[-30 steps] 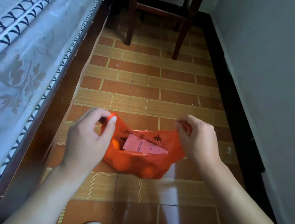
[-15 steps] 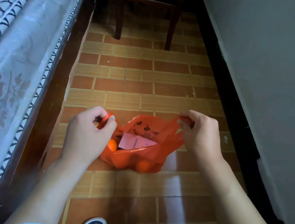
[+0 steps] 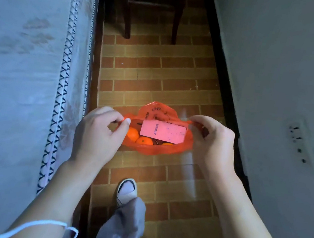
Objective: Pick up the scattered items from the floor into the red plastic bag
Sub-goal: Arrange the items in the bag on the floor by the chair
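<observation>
The red plastic bag hangs open between my hands above the tiled floor. My left hand pinches its left handle and my right hand pinches its right handle. Inside lie a pink box marked ANKER and several oranges beneath it. The bag's lower part is hidden by its own rim.
A bed with a patterned grey cover runs along the left. A grey wall with a dark skirting closes the right. A wooden chair stands at the far end. My slippered foot and grey trouser leg are below the bag.
The bag has been lifted off the floor and the view has tilted downward, so my foot and trouser leg now show. Both hands keep hold of the handles.
</observation>
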### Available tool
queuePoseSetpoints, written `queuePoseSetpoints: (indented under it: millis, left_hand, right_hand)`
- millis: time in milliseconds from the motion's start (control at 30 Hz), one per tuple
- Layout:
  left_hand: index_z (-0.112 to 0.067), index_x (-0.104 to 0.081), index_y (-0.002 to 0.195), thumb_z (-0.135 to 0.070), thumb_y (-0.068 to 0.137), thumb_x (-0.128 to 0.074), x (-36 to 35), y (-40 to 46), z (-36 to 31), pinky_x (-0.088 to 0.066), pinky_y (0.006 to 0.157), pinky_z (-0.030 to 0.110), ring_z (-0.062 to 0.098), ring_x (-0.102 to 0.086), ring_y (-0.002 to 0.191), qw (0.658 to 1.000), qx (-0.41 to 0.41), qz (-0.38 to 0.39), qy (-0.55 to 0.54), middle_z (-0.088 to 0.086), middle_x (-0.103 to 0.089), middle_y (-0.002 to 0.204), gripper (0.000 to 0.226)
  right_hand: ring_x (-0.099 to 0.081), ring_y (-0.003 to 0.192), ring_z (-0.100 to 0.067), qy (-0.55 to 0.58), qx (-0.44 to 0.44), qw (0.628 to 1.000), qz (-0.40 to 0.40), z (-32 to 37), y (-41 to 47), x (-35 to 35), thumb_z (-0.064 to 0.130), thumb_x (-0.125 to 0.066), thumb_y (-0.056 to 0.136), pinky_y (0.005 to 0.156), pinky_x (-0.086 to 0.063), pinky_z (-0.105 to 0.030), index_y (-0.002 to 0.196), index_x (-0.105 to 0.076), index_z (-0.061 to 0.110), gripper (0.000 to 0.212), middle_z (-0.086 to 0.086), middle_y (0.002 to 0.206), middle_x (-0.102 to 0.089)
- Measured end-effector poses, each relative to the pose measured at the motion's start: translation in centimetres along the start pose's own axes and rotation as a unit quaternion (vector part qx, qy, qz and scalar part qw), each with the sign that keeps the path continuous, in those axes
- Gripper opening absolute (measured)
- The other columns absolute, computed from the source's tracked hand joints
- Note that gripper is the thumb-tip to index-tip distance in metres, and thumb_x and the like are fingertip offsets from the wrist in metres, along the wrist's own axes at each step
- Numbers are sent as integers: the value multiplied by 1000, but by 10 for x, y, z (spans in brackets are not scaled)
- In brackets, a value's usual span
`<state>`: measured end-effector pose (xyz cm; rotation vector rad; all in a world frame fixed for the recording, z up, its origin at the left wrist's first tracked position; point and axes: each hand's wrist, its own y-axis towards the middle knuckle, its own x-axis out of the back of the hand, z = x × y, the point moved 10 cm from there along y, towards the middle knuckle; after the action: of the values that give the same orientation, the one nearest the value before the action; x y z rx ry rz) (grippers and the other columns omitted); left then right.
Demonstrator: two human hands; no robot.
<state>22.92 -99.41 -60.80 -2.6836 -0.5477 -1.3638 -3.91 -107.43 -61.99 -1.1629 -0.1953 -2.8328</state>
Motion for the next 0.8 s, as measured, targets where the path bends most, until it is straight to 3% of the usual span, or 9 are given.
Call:
queuePoseSetpoints:
  millis: [133,367,567,800]
  left_hand:
    - [-18,-73,77,-24,92,-75,84,-11,-75,-50,64,35,18,-59,77,1000,-16,-5,6,-10,-66,81,17]
    - [-13,-71,72,-19,88,-78,205,-41,-190,-37,59,22,15,-52,68,999,-25,-40,-4,-8,-60,72,18]
    - [-15,-72,76,-24,90,-76,274,-73,-264,-52,65,36,22,-60,75,998,-54,-29,-16,-5,-66,79,17]
    - [-17,-74,80,-28,92,-73,326,-89,-305,-52,66,30,17,-62,77,996,-74,-46,-21,-7,-68,82,16]
  right_hand:
    - [-70,84,-11,5,6,1000,-11,70,-8,91,1,-68,89,79,-57,-26,103,-79,16,23,6,96,-77]
    - [-71,86,-12,14,56,997,-42,181,-38,227,-4,-66,88,80,-55,-25,100,-79,12,24,4,96,-77]
    - [-72,88,-13,42,58,994,-88,241,-78,321,-3,-65,89,82,-56,-25,100,-79,11,23,3,98,-77]
    - [-67,80,-6,37,34,989,-135,268,-96,393,-1,-66,89,80,-53,-18,99,-79,14,22,5,94,-77]
